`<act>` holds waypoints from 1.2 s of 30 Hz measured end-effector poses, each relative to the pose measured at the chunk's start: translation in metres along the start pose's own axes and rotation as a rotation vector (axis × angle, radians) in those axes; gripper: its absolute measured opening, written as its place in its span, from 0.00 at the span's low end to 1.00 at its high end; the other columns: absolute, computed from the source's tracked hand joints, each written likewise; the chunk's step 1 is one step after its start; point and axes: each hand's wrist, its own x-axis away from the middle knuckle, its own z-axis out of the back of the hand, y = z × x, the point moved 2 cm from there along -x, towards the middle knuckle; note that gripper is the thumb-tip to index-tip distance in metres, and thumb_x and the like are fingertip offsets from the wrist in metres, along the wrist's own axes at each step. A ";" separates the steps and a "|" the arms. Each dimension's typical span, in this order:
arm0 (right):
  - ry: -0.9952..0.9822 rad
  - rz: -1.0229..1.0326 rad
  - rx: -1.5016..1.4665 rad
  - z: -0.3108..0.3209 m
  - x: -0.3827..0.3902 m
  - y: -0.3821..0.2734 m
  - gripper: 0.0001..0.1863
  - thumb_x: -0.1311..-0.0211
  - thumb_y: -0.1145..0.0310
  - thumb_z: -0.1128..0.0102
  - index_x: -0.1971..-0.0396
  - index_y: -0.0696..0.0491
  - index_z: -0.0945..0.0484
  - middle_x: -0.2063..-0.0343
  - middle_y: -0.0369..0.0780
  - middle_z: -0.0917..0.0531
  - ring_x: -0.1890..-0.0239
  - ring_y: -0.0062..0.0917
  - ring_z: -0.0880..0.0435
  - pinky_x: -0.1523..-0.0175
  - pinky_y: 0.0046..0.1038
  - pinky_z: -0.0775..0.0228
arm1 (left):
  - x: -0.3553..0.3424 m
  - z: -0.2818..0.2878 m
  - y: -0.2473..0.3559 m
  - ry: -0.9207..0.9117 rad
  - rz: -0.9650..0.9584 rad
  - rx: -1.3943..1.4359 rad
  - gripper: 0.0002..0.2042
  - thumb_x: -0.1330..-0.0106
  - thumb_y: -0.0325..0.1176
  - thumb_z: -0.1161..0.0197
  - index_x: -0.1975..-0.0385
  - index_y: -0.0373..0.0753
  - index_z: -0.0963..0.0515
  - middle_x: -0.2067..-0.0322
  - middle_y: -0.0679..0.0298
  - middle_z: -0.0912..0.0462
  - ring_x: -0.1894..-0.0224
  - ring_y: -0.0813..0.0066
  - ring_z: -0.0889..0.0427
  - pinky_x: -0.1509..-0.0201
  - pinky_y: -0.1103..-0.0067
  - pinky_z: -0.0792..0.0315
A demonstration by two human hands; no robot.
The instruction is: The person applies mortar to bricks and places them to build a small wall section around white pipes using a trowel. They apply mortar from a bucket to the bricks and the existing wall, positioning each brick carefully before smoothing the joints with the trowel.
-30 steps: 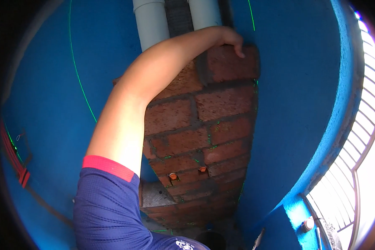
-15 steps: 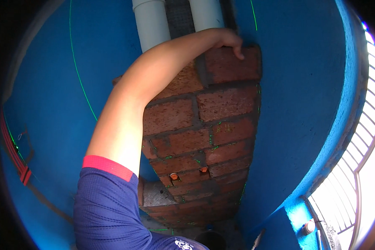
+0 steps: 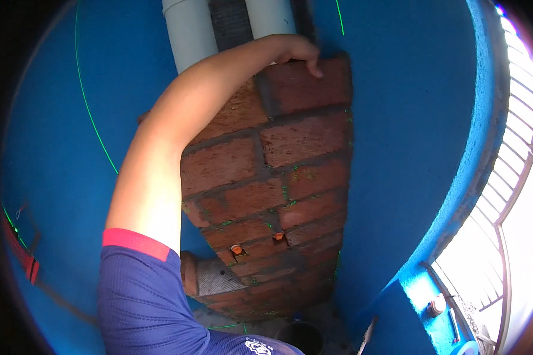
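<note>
My left arm reaches up from the lower left, and my left hand (image 3: pixel 299 50) is bent over the top edge of the upper-right red brick (image 3: pixel 302 89), fingers curled on it. This brick sits at the top of a brick structure (image 3: pixel 302 142) with grey mortar joints. Behind my hand and forearm stand two pale pipes (image 3: pixel 189 32). Lower down, two small orange fittings (image 3: pixel 237 249) sit in square openings beside a grey ridged patch (image 3: pixel 219 278). My right hand is out of view.
Blue walls (image 3: pixel 408 148) flank the brickwork, with green laser lines on them. Red hoses or cables (image 3: pixel 32 269) are at left. A barred white window (image 3: pixel 509 177) is at right, a small jar (image 3: pixel 436 305) on its sill. A dark bucket (image 3: pixel 299 337) and thin tool (image 3: pixel 370 334) are low down.
The whole scene sits somewhat further left in the picture than half a second ago. My left hand stays on the same top brick.
</note>
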 end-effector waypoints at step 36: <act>-0.186 0.002 -0.225 0.019 0.000 -0.027 0.19 0.41 0.64 0.38 0.53 0.61 0.23 0.59 0.48 0.17 0.58 0.31 0.19 0.49 0.28 0.30 | 0.034 0.012 0.001 0.039 -0.061 -0.244 0.35 0.48 0.48 0.29 0.43 0.35 0.32 0.46 0.51 0.28 0.43 0.56 0.30 0.42 0.64 0.33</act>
